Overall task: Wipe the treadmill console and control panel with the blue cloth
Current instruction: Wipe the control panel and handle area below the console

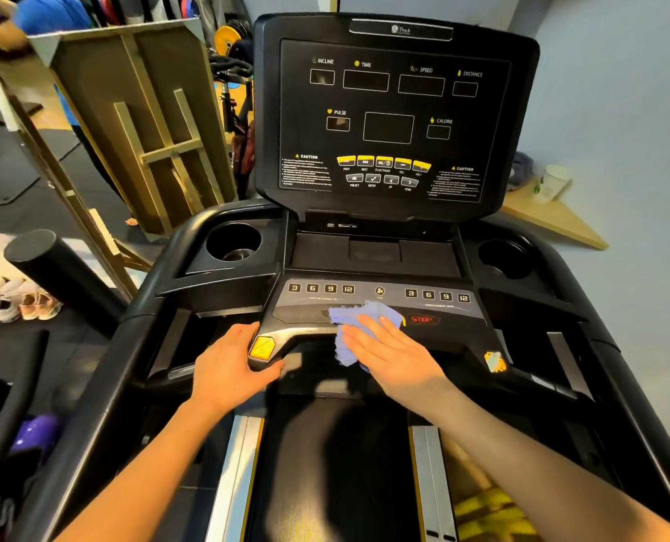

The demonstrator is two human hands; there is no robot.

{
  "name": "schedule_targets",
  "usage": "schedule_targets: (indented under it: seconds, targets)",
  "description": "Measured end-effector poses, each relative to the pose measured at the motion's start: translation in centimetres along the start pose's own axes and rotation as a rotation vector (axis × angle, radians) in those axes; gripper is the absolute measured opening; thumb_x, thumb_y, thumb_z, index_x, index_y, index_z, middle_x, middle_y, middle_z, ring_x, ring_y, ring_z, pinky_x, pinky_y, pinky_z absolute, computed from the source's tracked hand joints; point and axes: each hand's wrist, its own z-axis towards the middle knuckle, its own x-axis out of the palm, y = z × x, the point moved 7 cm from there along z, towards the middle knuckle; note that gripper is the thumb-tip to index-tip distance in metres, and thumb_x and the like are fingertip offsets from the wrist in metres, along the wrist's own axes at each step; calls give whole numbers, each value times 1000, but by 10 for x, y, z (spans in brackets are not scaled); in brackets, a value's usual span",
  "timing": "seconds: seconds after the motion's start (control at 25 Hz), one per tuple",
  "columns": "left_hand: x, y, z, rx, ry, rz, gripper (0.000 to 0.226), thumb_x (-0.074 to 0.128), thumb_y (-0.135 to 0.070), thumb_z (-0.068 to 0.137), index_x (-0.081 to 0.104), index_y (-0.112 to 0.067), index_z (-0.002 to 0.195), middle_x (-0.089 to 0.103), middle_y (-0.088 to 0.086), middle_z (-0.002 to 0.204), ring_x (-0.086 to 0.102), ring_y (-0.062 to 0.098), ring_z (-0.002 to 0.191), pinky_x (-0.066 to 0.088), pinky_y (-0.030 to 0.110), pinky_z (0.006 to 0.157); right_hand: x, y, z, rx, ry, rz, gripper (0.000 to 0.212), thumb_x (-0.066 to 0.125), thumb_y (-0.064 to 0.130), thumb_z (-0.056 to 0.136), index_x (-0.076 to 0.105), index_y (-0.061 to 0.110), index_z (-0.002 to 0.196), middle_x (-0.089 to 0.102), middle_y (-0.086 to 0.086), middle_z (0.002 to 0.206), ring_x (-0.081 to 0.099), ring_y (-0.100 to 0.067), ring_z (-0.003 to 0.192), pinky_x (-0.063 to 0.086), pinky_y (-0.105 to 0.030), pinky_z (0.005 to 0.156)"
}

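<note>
The black treadmill console (395, 111) stands upright ahead, its display dark. Below it lies the control panel (380, 303) with numbered keys and a red STOP label. A crumpled blue cloth (351, 318) lies on the panel's middle, just left of STOP, and hangs over its near edge. My right hand (392, 354) presses flat on the cloth with straight fingers. My left hand (231, 365) grips the left end of the front handle bar (306, 334), thumb under it, beside a yellow button (262, 348).
Cup holders (233, 242) sit left and right of the console tray. A wooden frame (138, 123) leans at the left, shoes (12, 299) line the floor, and a paper cup (554, 183) stands on a wooden board at the right. A person in blue is at the far left top.
</note>
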Motion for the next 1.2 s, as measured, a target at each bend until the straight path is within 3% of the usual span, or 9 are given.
schedule_targets:
  seconds: [0.24,0.4,0.64,0.72,0.84,0.92,0.96,1.04,1.2]
  targets:
    - [-1,-1,1,0,-4,26,70,68,-69,72,58,-24,124,64,-8,109,63,8,88,48,19,62,-22,-27,-38,26,3,-68,67,76,0,82,51,4,144,54,-12,149,42,-35,143,34,-49,119]
    - [-1,-1,0,-5,-3,35,67,71,-66,72,59,-23,121,65,-7,107,62,9,85,46,18,60,-26,-53,-69,119,103,-95,78,79,-3,73,49,5,145,54,-11,148,46,-34,141,22,-46,120]
    - [0,0,1,-19,8,41,67,71,-67,72,59,-22,121,65,-7,106,62,9,85,45,18,58,-39,-83,-104,267,32,-78,62,48,5,94,33,4,154,57,-17,142,54,-36,133,6,-32,125]
    - [0,0,1,-18,6,33,66,71,-66,72,59,-23,121,65,-7,106,60,7,83,46,19,58,-43,-85,-101,329,33,-22,60,27,16,101,14,10,160,48,-17,151,43,-35,142,6,-33,125]
    - [0,0,1,-15,3,22,65,72,-65,72,59,-23,120,65,-8,105,60,6,83,49,20,59,-43,-82,-96,457,57,124,56,31,21,101,33,9,156,34,-14,162,26,-29,152,17,-36,124]
    - [1,1,0,-20,6,22,65,71,-65,72,59,-23,120,65,-8,105,60,6,83,50,21,60,-42,-84,-81,538,6,355,51,46,33,102,56,-11,126,63,-26,128,60,-25,125,38,-28,111]
    - [1,1,0,-22,8,26,67,71,-66,72,59,-23,121,65,-8,106,61,7,84,51,22,61,-46,-94,-72,600,-108,469,58,54,41,100,60,-16,96,68,-29,91,72,-24,88,52,-33,91]
    - [3,3,1,-24,17,39,70,68,-69,72,58,-24,124,65,-8,108,63,9,88,52,23,63,-36,-122,-66,775,-259,759,62,56,40,100,52,-11,64,52,-21,54,53,-31,47,51,-45,66]
    - [4,5,1,-22,19,25,69,69,-69,72,58,-25,124,65,-8,107,64,9,87,53,23,63,-33,-140,-38,884,-318,543,40,48,21,105,55,5,70,56,-11,69,53,-23,68,52,-52,77]
